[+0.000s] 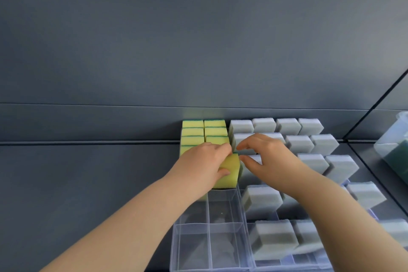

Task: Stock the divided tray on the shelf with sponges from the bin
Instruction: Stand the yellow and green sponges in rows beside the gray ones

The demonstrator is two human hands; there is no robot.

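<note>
A dark grey shelf (88, 183) carries the clear divided tray (223, 223); the left hand (205, 161) pinches a yellow sponge (229, 172) upright, apparently to slot it beside the yellow rows at 12 o'clock, while the right hand (271, 157), fingers spread and holding nothing, hovers over grey sponges (262, 199) at 3 o'clock

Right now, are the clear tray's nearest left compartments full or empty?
Empty: the near-left compartments show bare bottoms; yellow sponges stand only farther back.
</note>
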